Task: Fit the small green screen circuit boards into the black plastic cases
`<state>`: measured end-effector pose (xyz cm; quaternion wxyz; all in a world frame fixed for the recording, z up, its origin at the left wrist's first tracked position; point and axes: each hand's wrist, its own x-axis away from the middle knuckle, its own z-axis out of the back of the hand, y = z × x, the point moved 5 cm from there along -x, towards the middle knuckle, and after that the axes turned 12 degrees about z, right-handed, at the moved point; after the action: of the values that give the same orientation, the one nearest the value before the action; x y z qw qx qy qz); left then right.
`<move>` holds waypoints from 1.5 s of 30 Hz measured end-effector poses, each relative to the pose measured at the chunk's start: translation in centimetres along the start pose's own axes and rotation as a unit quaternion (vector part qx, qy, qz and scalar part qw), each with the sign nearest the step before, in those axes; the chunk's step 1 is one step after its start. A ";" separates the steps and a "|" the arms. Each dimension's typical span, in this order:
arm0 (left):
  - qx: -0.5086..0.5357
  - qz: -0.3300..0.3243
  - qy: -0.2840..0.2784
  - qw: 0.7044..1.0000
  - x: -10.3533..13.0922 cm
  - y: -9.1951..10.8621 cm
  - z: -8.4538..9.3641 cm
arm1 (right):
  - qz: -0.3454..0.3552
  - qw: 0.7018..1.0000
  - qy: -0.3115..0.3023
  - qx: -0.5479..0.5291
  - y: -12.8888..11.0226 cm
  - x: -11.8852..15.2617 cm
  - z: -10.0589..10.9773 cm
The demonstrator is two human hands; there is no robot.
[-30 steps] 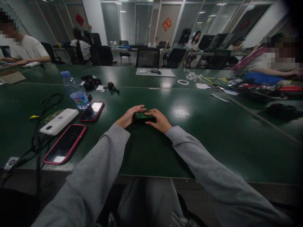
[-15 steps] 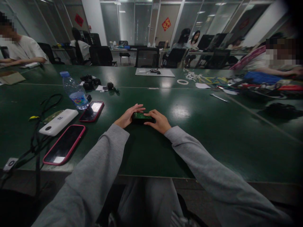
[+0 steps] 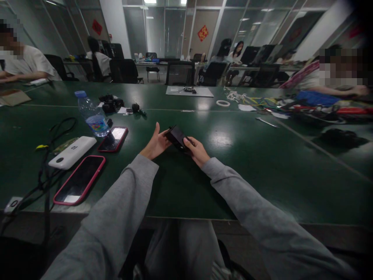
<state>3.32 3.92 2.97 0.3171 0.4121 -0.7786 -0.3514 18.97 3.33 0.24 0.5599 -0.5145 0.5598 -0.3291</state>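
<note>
Gripping the tilted black box (image 3: pixel 176 137), both hands' fingers (image 3: pixel 189 143) angle its long axis up-left.

box (image 3: pixel 176 137): small and dark, tilted between the two hands; its markings are too small to tell, its lower end is hidden by the right hand (image 3: pixel 197 150).
left hand (image 3: pixel 155 143): palm side faces away; if the fingertips touch the box cannot be told.
cables (image 3: pixel 46 163): left of the box, run out at the left picture edge.
socket (image 3: pixel 11 203): far left of the box, cut by the edge.
parts (image 3: pixel 112 103): beyond the bottle (image 3: pixel 93 114), too dark to tell.
far right of the box: blurred clutter, colours only.
</note>
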 end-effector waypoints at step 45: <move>0.026 0.051 0.049 0.997 -1.0 -2.9 -0.4 | -0.212 0.967 -0.119 -0.079 0.5 1.7 -4.5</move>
<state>5.33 3.47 0.67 0.3615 0.3969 -0.7908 -0.2941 14.75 0.94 0.00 0.4974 -0.6996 0.3920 -0.3310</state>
